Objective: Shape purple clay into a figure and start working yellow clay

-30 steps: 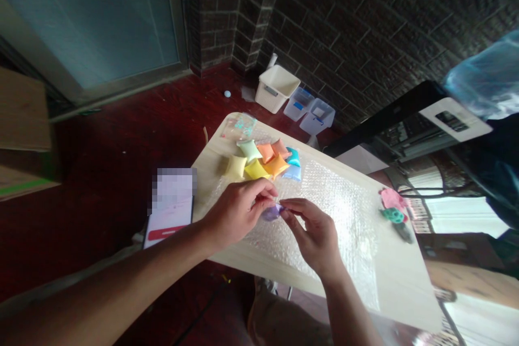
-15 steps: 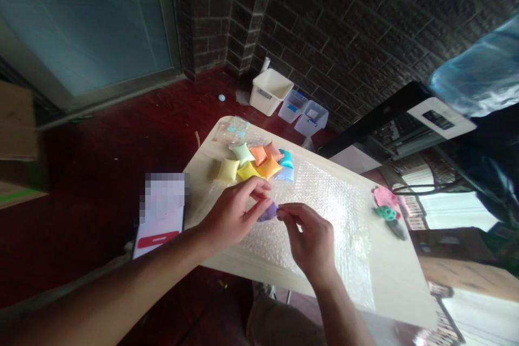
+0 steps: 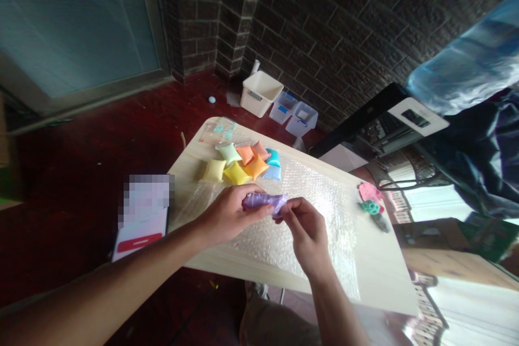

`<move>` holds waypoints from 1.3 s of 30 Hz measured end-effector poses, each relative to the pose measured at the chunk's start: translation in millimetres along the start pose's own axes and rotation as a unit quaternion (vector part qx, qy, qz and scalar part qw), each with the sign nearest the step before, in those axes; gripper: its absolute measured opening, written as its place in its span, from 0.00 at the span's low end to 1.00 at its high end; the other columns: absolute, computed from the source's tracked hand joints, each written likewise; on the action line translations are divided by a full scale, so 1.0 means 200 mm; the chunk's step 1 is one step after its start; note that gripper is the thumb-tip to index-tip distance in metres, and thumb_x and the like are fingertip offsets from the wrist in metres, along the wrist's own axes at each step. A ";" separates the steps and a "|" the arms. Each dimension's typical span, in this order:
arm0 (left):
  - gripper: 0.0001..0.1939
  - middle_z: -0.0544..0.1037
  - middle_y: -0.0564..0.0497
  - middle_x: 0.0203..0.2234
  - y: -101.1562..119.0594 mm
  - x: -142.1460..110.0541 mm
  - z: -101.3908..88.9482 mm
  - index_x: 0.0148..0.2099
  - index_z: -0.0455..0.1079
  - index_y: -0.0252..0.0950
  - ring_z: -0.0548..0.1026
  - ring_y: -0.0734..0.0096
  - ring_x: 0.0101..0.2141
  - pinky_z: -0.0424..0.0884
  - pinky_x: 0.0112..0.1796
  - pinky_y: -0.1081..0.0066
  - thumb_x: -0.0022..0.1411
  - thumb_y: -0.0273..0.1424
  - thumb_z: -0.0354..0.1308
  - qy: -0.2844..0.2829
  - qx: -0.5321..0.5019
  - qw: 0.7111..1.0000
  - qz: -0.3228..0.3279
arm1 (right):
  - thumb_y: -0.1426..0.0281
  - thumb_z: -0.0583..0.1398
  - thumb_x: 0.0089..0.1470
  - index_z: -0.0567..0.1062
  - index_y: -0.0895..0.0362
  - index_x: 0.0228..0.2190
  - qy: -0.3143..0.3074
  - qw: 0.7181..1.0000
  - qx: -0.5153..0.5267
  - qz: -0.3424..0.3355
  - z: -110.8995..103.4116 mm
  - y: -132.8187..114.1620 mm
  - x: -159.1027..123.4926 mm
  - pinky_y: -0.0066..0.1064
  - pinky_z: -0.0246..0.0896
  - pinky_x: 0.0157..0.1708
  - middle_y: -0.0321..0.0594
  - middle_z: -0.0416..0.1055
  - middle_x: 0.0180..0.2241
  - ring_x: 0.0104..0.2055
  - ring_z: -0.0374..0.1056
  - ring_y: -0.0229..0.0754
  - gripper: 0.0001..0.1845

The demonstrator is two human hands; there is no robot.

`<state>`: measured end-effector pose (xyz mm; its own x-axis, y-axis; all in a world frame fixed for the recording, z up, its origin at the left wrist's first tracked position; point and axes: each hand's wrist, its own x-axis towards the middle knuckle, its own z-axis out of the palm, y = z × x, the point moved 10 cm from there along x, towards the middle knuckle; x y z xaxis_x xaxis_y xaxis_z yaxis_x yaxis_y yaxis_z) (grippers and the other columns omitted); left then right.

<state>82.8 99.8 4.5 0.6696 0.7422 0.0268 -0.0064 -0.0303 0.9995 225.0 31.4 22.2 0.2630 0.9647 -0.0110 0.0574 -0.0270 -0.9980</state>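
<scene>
Both my hands hold one small purple packet (image 3: 264,201) just above a sheet of bubble wrap (image 3: 316,211) on a pale table (image 3: 389,275). My left hand (image 3: 229,213) closes round its left end, fingers curled over the top. My right hand (image 3: 304,227) pinches its right end between thumb and fingers. Behind my hands lies a cluster of several pillow-shaped packets (image 3: 241,165) in yellow, green, orange and blue.
A clear bag (image 3: 221,130) lies at the table's far corner. Small pink and green objects (image 3: 370,200) sit at the right side. A phone (image 3: 141,216) hangs off the left edge. White and clear bins (image 3: 279,102) stand on the red floor by the brick wall.
The purple packet has been drawn out longer between my hands and now lies sideways. My left fingers have closed over it. The view has shifted, so everything sits further left.
</scene>
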 end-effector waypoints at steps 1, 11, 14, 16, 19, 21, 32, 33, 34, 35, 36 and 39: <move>0.19 0.74 0.54 0.28 0.00 0.00 0.02 0.44 0.75 0.34 0.70 0.73 0.28 0.65 0.27 0.74 0.67 0.47 0.66 -0.013 -0.009 1.000 -0.002 | 0.57 0.68 0.63 0.79 0.55 0.33 -0.026 1.000 0.002 0.003 0.02 0.00 -0.01 0.31 0.69 0.35 0.38 0.78 0.29 0.32 0.73 0.40 0.14; 0.20 0.71 0.57 0.22 -0.06 0.04 0.11 0.38 0.73 0.33 0.70 0.76 0.20 0.65 0.21 0.76 0.63 0.47 0.68 -0.108 -0.095 0.987 -0.067 | 0.56 0.62 0.69 0.78 0.56 0.24 -0.085 0.996 -0.040 0.006 0.00 0.00 -0.04 0.32 0.64 0.31 0.38 0.75 0.23 0.26 0.69 0.38 0.24; 0.20 0.71 0.57 0.22 -0.08 0.04 0.11 0.39 0.73 0.33 0.70 0.77 0.21 0.66 0.22 0.77 0.64 0.47 0.68 -0.113 -0.098 0.986 -0.070 | 0.55 0.63 0.68 0.78 0.56 0.26 -0.086 0.996 -0.027 0.013 0.00 0.00 -0.04 0.31 0.64 0.31 0.38 0.75 0.24 0.27 0.69 0.38 0.23; 0.20 0.72 0.56 0.23 -0.08 0.04 0.11 0.39 0.74 0.33 0.70 0.77 0.21 0.66 0.21 0.77 0.63 0.47 0.68 -0.113 -0.099 0.986 -0.075 | 0.55 0.64 0.67 0.77 0.55 0.28 -0.093 0.995 -0.011 0.021 0.01 0.01 -0.05 0.30 0.64 0.30 0.37 0.75 0.25 0.27 0.69 0.38 0.20; 0.20 0.71 0.56 0.23 -0.08 0.03 0.11 0.39 0.74 0.33 0.70 0.78 0.20 0.66 0.21 0.77 0.63 0.47 0.68 -0.116 -0.099 0.985 -0.078 | 0.56 0.64 0.67 0.75 0.55 0.28 -0.098 0.995 -0.002 0.023 0.02 0.01 -0.06 0.30 0.63 0.29 0.36 0.74 0.24 0.26 0.68 0.37 0.19; 0.20 0.71 0.56 0.23 -0.07 0.03 0.11 0.39 0.74 0.33 0.70 0.78 0.20 0.66 0.21 0.77 0.63 0.46 0.68 -0.119 -0.103 0.984 -0.081 | 0.57 0.64 0.68 0.75 0.55 0.27 -0.099 0.995 -0.003 0.021 0.03 0.00 -0.06 0.30 0.63 0.28 0.36 0.73 0.23 0.26 0.68 0.37 0.20; 0.20 0.69 0.57 0.24 -0.06 0.02 0.09 0.40 0.74 0.34 0.68 0.77 0.22 0.68 0.20 0.77 0.60 0.46 0.71 -0.103 -0.107 0.987 -0.068 | 0.55 0.60 0.69 0.75 0.55 0.27 -0.040 0.992 -0.107 -0.044 0.01 -0.06 -0.07 0.33 0.62 0.29 0.38 0.73 0.24 0.27 0.68 0.41 0.22; 0.20 0.70 0.57 0.24 -0.06 0.02 0.10 0.40 0.74 0.34 0.68 0.77 0.22 0.68 0.20 0.77 0.61 0.46 0.71 -0.108 -0.104 0.986 -0.073 | 0.53 0.60 0.69 0.74 0.55 0.27 -0.054 0.996 -0.065 -0.021 0.02 -0.03 -0.06 0.32 0.62 0.28 0.37 0.73 0.23 0.26 0.68 0.40 0.23; 0.20 0.70 0.57 0.25 -0.06 0.01 0.10 0.40 0.74 0.34 0.68 0.77 0.21 0.68 0.20 0.77 0.61 0.45 0.70 -0.113 -0.103 0.985 -0.077 | 0.52 0.61 0.68 0.74 0.55 0.28 -0.063 0.998 -0.031 -0.001 0.03 -0.01 -0.06 0.32 0.63 0.27 0.37 0.73 0.23 0.26 0.68 0.40 0.23; 0.19 0.71 0.56 0.25 -0.05 0.01 0.10 0.40 0.74 0.33 0.68 0.77 0.21 0.68 0.20 0.77 0.61 0.45 0.70 -0.119 -0.103 0.984 -0.081 | 0.52 0.61 0.68 0.73 0.55 0.28 -0.069 0.998 -0.008 0.013 0.03 0.00 -0.06 0.31 0.63 0.27 0.36 0.73 0.22 0.25 0.68 0.39 0.22; 0.19 0.71 0.56 0.25 -0.05 0.01 0.10 0.39 0.74 0.33 0.68 0.78 0.21 0.68 0.20 0.77 0.61 0.45 0.70 -0.123 -0.105 0.983 -0.085 | 0.52 0.62 0.68 0.73 0.55 0.28 -0.071 0.997 0.004 0.019 0.03 0.01 -0.06 0.30 0.63 0.26 0.35 0.73 0.22 0.24 0.68 0.39 0.22; 0.20 0.71 0.56 0.24 -0.04 0.01 0.09 0.37 0.73 0.33 0.68 0.77 0.20 0.68 0.19 0.76 0.60 0.46 0.70 -0.130 -0.115 0.981 -0.089 | 0.57 0.64 0.67 0.74 0.55 0.27 -0.069 0.997 0.011 0.019 0.03 0.00 -0.07 0.29 0.63 0.27 0.34 0.73 0.22 0.24 0.69 0.37 0.20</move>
<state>98.2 88.8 -3.4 0.8420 0.5251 -0.1239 -0.0187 0.2578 0.9660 215.8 20.3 21.2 0.1291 0.9900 -0.0561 0.0288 -0.0603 -0.9978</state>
